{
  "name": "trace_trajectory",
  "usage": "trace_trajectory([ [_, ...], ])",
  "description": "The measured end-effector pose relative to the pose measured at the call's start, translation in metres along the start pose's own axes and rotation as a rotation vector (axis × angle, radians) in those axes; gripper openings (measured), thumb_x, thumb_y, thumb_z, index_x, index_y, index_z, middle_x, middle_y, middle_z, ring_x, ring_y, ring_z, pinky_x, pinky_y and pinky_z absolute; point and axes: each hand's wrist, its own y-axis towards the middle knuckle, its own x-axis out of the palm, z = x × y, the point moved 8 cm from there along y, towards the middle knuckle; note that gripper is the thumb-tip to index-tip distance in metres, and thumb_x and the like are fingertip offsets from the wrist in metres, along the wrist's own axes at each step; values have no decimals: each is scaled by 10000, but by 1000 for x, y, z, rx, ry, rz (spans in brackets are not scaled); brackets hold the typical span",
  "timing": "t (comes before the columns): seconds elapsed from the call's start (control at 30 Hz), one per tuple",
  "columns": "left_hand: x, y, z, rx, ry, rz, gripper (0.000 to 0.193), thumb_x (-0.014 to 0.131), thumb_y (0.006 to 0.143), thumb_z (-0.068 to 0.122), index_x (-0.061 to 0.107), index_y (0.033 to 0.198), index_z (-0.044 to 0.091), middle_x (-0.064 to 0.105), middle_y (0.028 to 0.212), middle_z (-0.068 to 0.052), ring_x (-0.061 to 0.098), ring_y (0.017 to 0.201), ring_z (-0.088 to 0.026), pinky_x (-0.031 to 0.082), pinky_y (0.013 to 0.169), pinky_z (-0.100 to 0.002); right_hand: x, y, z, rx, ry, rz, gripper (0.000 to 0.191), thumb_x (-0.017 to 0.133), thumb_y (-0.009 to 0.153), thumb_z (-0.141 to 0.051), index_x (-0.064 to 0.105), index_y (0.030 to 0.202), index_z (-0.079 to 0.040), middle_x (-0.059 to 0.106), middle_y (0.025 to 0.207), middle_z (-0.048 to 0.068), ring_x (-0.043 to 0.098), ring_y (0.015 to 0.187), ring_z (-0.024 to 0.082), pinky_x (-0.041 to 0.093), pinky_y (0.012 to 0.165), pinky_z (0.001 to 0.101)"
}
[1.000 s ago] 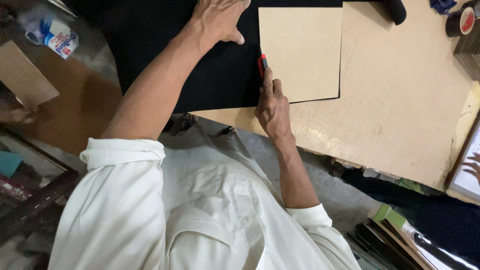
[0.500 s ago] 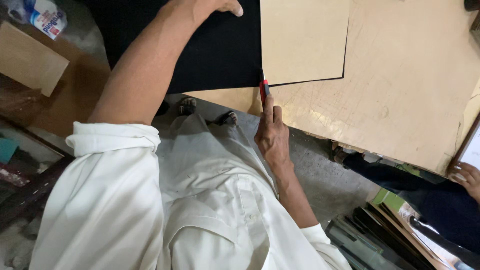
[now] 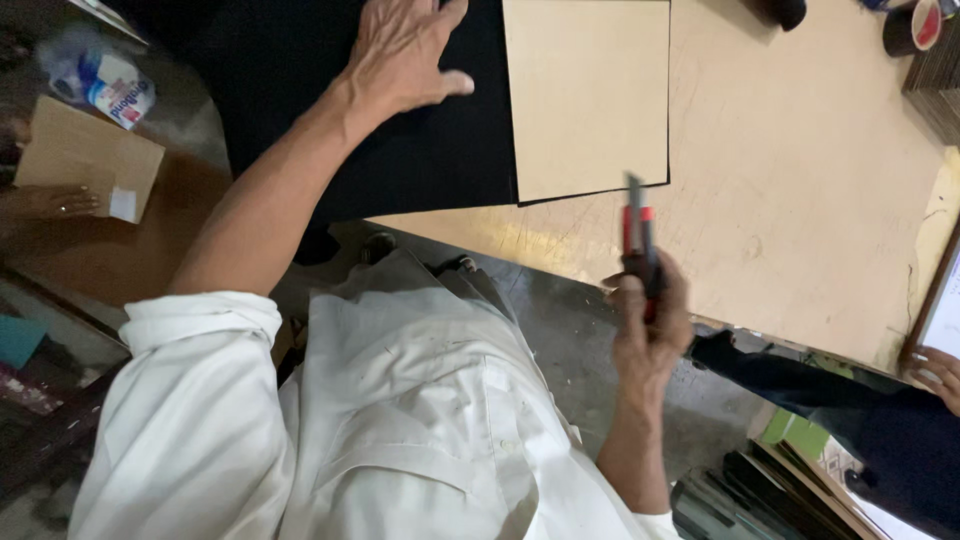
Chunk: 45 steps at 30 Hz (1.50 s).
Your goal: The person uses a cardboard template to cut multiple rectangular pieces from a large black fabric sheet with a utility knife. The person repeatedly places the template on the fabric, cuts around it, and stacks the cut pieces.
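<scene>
My left hand [image 3: 400, 55] lies flat, fingers spread, on a large black sheet [image 3: 430, 150] spread over the wooden table [image 3: 800, 200]. A tan rectangular board [image 3: 590, 100] rests on the sheet's right part, with a thin black margin showing along its lower and right edges. My right hand [image 3: 650, 330] is closed around a red and black utility knife [image 3: 637, 235], blade pointing up. It hovers just off the table's near edge, below the board's lower right corner and clear of the sheet.
A tape roll [image 3: 915, 28] sits at the table's far right. To the left lie a cardboard piece [image 3: 80, 160] and a plastic packet [image 3: 110, 85], with another person's hand [image 3: 50, 202] beside them. A second person's hand [image 3: 935, 370] and dark sleeve [image 3: 800, 385] are at right.
My right hand drew the knife back along the board's edge toward my body and lifted it off the sheet. My left hand stayed pressed on the black sheet.
</scene>
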Motion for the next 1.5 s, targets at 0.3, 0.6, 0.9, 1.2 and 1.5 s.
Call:
trace_trajectory([
  [0.3,12,-11,-29,-35,-12,-66,676,906,749,442,737,1363,215,517,1449,-116,456,1301,-310,336,1166,-500,-7,161,36,-25,304,-273,296,600,1082,-2,535,1367,44,683,1146,164,669,858,144,539,682,263],
  [0.6,15,16,-10,-268,-13,-24,637,882,802,413,709,1329,99,455,1561,-156,353,1472,-336,264,1233,-519,56,294,32,-547,-126,-670,382,712,1007,-41,607,1363,47,671,957,169,599,757,224,482,694,355],
  [0.9,35,41,-3,-332,-23,9,1013,884,665,619,568,1507,152,254,1667,-199,131,1540,-365,71,1267,-574,146,334,28,-689,-200,-949,338,670,1003,-35,651,1338,8,708,1029,171,687,840,302,540,741,404],
  [1.2,47,34,-10,-325,-78,16,1009,876,721,651,556,1537,150,230,1695,-198,93,1557,-358,31,1278,-568,167,338,20,-854,-197,-1002,329,661,986,11,660,1315,38,718,1063,202,709,855,329,569,740,401],
  [1.5,46,39,-6,-363,-135,-5,945,899,674,537,602,1514,223,213,1685,-231,76,1553,-392,10,1268,-573,175,333,8,-972,-277,-984,338,675,1001,-19,639,1319,90,704,1003,198,690,807,334,552,702,409],
])
